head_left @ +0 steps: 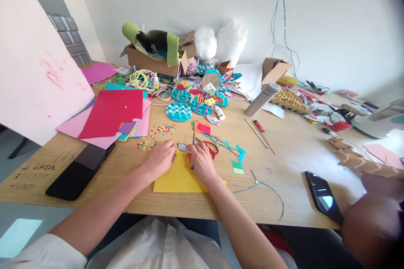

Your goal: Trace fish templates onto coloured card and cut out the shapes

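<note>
Handwritten marks in dark ink sit on the wooden table (pixel 284 164) at its left edge, too faint to read. Just right of them lies a black phone (pixel 78 170), flat and glossy, below a fanned stack of paper sheets (pixel 110 117), red on top of pink. Toward the middle, the yellow sheet (pixel 179 176) is the landmark: a smooth rectangle lying at the near edge. The left hand (pixel 160 159) rests on its upper left corner, fingers curled loosely and pressing down on it. At its top edge lies a small grey oval cut-out (pixel 182 147), between the two hands. The right hand (pixel 202 162) is closed around a thin dark tool (pixel 192 151) held upright. Right of the sheet lie red-handled scissors (pixel 213 147), and further right a second black phone (pixel 323 197). Behind it are four blue wavy card discs (pixel 178 111).
</note>
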### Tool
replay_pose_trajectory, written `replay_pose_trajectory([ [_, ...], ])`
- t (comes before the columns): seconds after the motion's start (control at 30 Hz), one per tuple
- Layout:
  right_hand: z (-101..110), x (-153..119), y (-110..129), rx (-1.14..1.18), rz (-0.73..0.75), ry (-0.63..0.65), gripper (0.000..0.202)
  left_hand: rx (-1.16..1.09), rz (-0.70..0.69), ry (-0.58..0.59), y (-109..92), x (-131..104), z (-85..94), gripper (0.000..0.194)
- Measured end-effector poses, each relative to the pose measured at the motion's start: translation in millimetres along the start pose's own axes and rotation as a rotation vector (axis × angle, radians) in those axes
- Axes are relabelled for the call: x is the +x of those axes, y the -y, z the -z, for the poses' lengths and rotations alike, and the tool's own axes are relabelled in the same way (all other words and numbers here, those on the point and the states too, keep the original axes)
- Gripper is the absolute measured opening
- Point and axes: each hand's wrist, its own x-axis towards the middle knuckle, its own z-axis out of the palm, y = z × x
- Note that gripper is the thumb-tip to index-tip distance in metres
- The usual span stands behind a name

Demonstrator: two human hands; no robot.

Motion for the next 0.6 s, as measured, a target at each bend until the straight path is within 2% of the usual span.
replay_pose_trajectory([
  [0.2, -1, 0, -2, 0.08, -0.021, -0.05, 0.031, -0.02, 0.005, -0.016, 1, -2, -1.6, 0.015],
  [0.4, 6, 6, -6, 0.162, -0.01, -0.144, 0.027, -0.036, 0.003, -0.009, 3, -3, -4.2, 0.02],
  [0.5, 16, 17, -25, 0.186, -0.019, -0.219, 0.024, -0.034, 0.003, -0.007, 4, -4, -4.8, 0.02],
  [0.6, 27, 35, -63, 0.216, -0.081, -0.325, 0.019, -0.034, -0.003, -0.01, 4, -4, -4.5, 0.019],
])
